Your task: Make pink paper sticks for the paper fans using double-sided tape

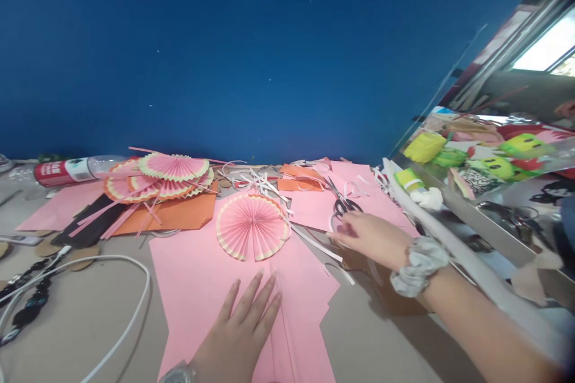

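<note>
My left hand [242, 326] lies flat, fingers stretched out, on a large pink paper sheet [188, 287] that shows long creases. Just beyond its fingertips rests a round pleated paper fan [253, 228], pink with a cream and orange edge and a narrow slit at the bottom. My right hand [366, 236], with a grey scrunchie [420, 266] on the wrist, is at the black handles of a pair of scissors [347, 206]. Its fingers are bent around the handles, partly hidden. The blades point away over pink paper.
Further pleated fans [173, 170] with pink strips sit on orange paper [179, 212] at the left, near a plastic bottle [67, 171]. White paper strips [317, 243] are scattered mid-table. A white cable [146, 287] loops left. Boxes of supplies [476, 203] stand right; a blue wall [269, 60] rises behind.
</note>
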Motion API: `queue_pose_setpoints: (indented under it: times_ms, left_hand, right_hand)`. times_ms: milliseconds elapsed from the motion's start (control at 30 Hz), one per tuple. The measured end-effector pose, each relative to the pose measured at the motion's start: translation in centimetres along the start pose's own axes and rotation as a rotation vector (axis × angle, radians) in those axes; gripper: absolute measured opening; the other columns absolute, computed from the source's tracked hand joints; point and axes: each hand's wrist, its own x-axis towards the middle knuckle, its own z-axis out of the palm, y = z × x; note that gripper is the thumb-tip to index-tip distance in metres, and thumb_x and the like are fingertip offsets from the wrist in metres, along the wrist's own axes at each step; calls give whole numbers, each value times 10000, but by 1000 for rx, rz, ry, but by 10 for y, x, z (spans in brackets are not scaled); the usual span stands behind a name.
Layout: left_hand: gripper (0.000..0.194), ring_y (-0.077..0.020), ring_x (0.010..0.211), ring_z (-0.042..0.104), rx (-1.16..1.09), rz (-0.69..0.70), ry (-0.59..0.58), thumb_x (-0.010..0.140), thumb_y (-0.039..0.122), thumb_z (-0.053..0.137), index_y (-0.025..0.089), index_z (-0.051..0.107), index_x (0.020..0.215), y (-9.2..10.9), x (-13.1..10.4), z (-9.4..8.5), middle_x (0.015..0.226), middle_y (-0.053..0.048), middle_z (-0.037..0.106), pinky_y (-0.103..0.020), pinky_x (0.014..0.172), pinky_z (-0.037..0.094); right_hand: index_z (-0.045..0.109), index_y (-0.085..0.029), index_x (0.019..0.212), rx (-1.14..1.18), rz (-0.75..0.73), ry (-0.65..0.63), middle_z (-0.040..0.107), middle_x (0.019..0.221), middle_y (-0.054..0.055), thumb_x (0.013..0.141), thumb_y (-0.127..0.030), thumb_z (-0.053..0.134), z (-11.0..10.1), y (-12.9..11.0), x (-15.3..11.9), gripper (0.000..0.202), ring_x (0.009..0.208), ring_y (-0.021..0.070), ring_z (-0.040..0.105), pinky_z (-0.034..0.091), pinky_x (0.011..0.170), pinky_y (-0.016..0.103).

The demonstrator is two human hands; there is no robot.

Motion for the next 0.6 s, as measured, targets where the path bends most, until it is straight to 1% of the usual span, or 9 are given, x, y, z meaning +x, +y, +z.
queue_pose_setpoints:
  times_ms: [67,133,200,267,333,433,500,533,600]
  left_hand:
    - [723,-319,1332,269,-104,17,-44,837,574,388,174,260,1425,-2,1,-9,1474,-91,294,-471,1057,161]
    - [763,-329,1328,279,-178,28,-83,828,628,362,174,240,1429,-5,3,-17,1470,-111,291,-484,1042,205]
    - [737,-338,1332,269,-231,15,-102,846,619,344,173,250,1425,-6,4,-22,1475,-117,271,-518,1028,231]
    - [680,-340,1341,250,-286,-12,-106,871,583,337,180,278,1415,-5,4,-24,1485,-106,249,-554,1022,244]
    - [612,-332,1349,234,-356,-32,-113,891,532,353,193,314,1398,-4,4,-26,1492,-86,240,-579,1027,246]
    - [515,-317,1348,239,-497,-69,-109,901,452,401,214,373,1357,-2,4,-32,1479,-69,294,-605,1047,215]
    - [442,-296,1338,265,-633,-117,-86,908,377,414,214,408,1319,-1,5,-37,1438,-76,373,-576,1064,227]
    - [405,-275,1320,304,-726,-160,-71,914,338,403,208,422,1297,-1,5,-40,1404,-86,417,-530,1066,270]
    - [349,-224,1245,416,-949,-293,-32,928,291,364,200,432,1259,-2,6,-43,1318,-103,492,-411,1027,379]
  right_hand:
    - [521,-195,730,33,-37,8,614,801,52,858,-380,439,10,-12,-6,239,749,189,576,386,654,283]
    - [519,-184,769,57,-24,36,610,853,78,872,-290,406,16,-18,-10,185,836,218,568,381,713,314]
    - [510,-182,789,94,14,66,604,890,91,879,-252,369,13,-16,-11,181,900,238,556,377,746,339]
    - [493,-191,786,158,58,76,605,852,74,892,-279,335,2,-10,-12,210,859,226,566,395,727,333]
    - [475,-203,774,243,83,61,596,767,40,914,-343,283,-14,-4,-13,276,747,190,574,422,675,302]
    - [465,-213,742,369,52,57,582,805,21,934,-380,219,-37,-2,-17,354,815,161,565,434,765,278]
    - [456,-211,711,574,18,90,558,811,23,939,-400,223,-43,-7,-22,376,860,163,544,411,839,287]
    - [454,-209,706,724,5,104,540,790,23,936,-419,240,-42,-13,-25,378,842,165,535,410,839,294]
    - [475,-203,748,1061,-13,80,503,744,16,923,-459,290,-32,-29,-31,361,756,159,516,436,765,296]
